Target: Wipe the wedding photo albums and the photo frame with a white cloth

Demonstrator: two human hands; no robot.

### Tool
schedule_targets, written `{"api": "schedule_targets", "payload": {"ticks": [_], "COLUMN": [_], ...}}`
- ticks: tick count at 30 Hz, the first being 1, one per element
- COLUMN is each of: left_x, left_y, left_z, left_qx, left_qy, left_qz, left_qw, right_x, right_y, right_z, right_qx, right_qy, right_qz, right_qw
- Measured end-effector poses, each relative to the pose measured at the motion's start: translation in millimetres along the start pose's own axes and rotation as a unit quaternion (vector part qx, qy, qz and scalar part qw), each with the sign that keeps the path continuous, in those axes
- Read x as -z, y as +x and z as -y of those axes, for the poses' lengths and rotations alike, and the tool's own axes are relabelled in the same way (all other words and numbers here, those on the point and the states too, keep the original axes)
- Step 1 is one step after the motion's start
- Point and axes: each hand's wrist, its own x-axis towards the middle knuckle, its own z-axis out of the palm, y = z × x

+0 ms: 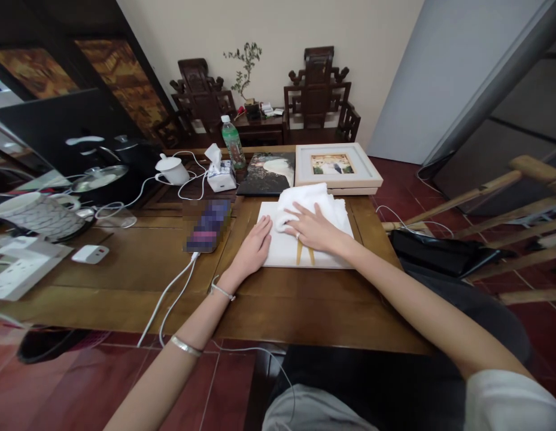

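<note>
Maybe I'm partway, as my wide right grip (320, 230) presses the cloth (310, 194) onto the board (282, 257) my flat left grip (254, 248) touches, but I can't tell what's left.

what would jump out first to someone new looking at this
Probably the right hand, spread on a white cloth over a white board, with the left hand at the board's left edge. Just beyond lies a framed picture, a dark panel to its left. The green bottle stands behind the tissue box.
</note>
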Motion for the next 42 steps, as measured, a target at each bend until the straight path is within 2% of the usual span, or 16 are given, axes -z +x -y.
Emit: {"api": "schedule_targets", "payload": {"ticks": [3,5,13,17,21,26,29,31,34,37,39,42], "left_x": [0.5,0.1,-2.0,-0.6,0.0,0.3,3.7,7.4,12.9,15.6,15.6,13.1], "left_y": [0,0,0,0,1,1,1,2,4,4,3,1], "left_z": [-1,-1,1,0,1,1,-3,-6,-9,-10,-11,-14], "left_qx": [0.003,0.006,0.003,0.003,0.008,0.015,0.037,0.067,0.085,0.07,0.068,0.063], "left_qy": [-0.001,-0.001,0.004,0.0,-0.001,-0.018,-0.063,-0.117,-0.202,-0.231,-0.215,-0.148], "left_qz": [0.0,0.0,-0.003,0.003,0.01,0.006,-0.008,-0.039,-0.108,-0.145,-0.146,-0.12], "left_qw": [1.0,1.0,1.0,1.0,1.0,1.0,0.997,0.99,0.97,0.96,0.963,0.98], "right_x": [-3,-6,3,9,5,-1,-2,-5,-9,-9,-3,13], "right_y": [8,2,-66,-79,-60,-9,16,24,19,-1,-19,-45], "right_z": [0,7,60,71,51,17,17,24,39,53,59,62], "right_qx": [-0.012,-0.004,0.076,0.082,0.053,-0.019,-0.063,-0.064,0.023,0.137,0.182,0.205], "right_qy": [-0.015,-0.029,0.001,0.025,0.022,-0.005,-0.014,-0.021,-0.024,0.001,0.033,0.09], "right_qz": [-0.011,-0.019,0.027,0.044,0.03,0.008,0.001,0.0,-0.004,0.001,0.002,0.025], "right_qw": [1.0,0.999,0.997,0.995,0.998,1.0,0.998,0.998,0.999,0.991,0.983,0.974]}}
